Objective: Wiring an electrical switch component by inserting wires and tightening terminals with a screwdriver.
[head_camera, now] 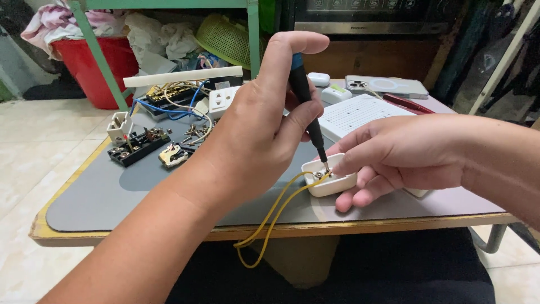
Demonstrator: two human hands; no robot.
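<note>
My left hand point(256, 132) grips a black screwdriver point(308, 110) with a blue cap, thumb resting on its top. Its tip sits on a screw inside a small white socket part point(332, 181). My right hand point(394, 157) holds that white part from the right, fingers under and over it, just above the grey mat point(101, 197). Two yellow wires point(270, 222) run out of the part and loop down past the table's front edge.
On the mat's left lie a black terminal block point(138, 147), a small white plug part point(119, 126), loose screws and blue and white wires. A white perforated box point(354, 115), a phone point(388, 85) and a white strip point(183, 76) lie behind. A red bin point(93, 62) stands on the floor.
</note>
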